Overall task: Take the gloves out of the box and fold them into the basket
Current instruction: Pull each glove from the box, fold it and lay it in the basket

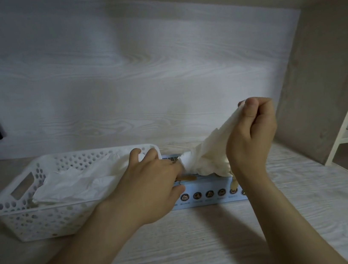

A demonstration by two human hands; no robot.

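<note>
A white glove [207,149] is pinched at its upper end by the thumb and curled fingers of the right hand [251,134]. It is stretched up out of the opening of the blue box [209,198], and its lower part is bunched there. The box is gripped by the left hand [153,179], thumb on the near face. The pull is best kept steady and straight, with the box pressed to the table [184,242] so that only one glove is drawn. Other gloves [75,183] are already laid in the basket [3,200] beside it.
</note>
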